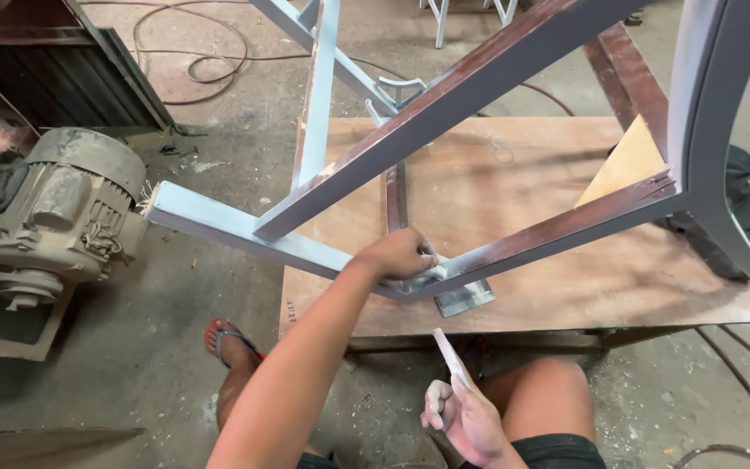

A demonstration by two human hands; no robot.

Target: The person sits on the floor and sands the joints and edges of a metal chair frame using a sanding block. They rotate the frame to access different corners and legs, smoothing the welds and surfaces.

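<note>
Nearest, right hand point(464, 417), grip closed on a thin flat pale blade point(450, 355), tip slanting up and away. Beyond, left hand point(403, 254), grip clamped over the corner joint of a square-tube metal frame point(444, 104), rusty brown and grey-painted, long bars fanning up-right above the plywood desk point(566, 287). Far left, dusty grey motor point(54, 208).

Grey motor point(54, 213) at left edge. Cables point(191, 52) looped on concrete floor point(219, 156), upper left. Plywood board point(523, 208) at centre right. Red sandal point(232, 340) lower centre-left.
</note>
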